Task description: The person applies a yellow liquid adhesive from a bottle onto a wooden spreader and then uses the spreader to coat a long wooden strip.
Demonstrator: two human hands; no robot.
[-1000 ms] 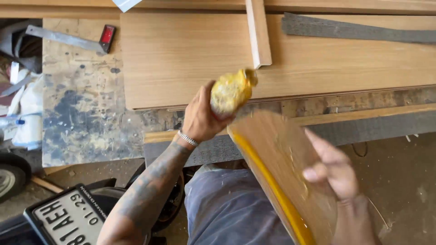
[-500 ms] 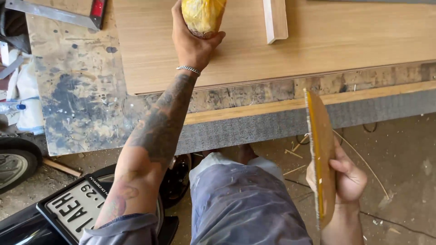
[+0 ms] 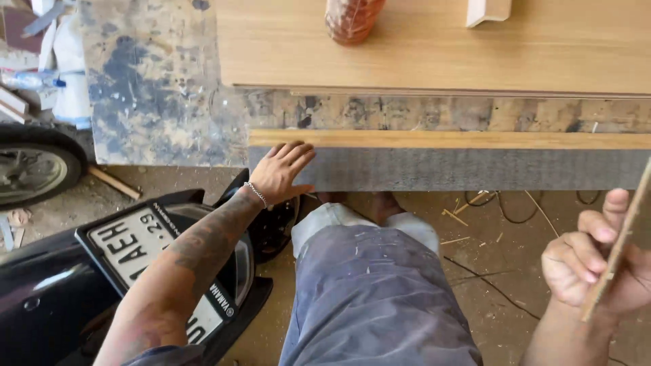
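2 hands show: my right grip (image 3: 590,268) is curled shut around a thin, pale wooden board (image 3: 618,247), seen edge-on, tilted, low at right. My left grip (image 3: 281,173) hangs open and empty by the bench (image 3: 434,166) edge. Beyond, an orange-wrapped bundle (image 3: 352,19) rests on a plywood sheet (image 3: 420,51).

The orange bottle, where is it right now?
In the head view, the orange bottle stands at the top centre on the wooden board, left of a pale wood offcut.

Tattooed left forearm (image 3: 196,251), beaded bracelet (image 3: 256,194) at wrist, paint-flecked grey-blue trousers (image 3: 373,285).
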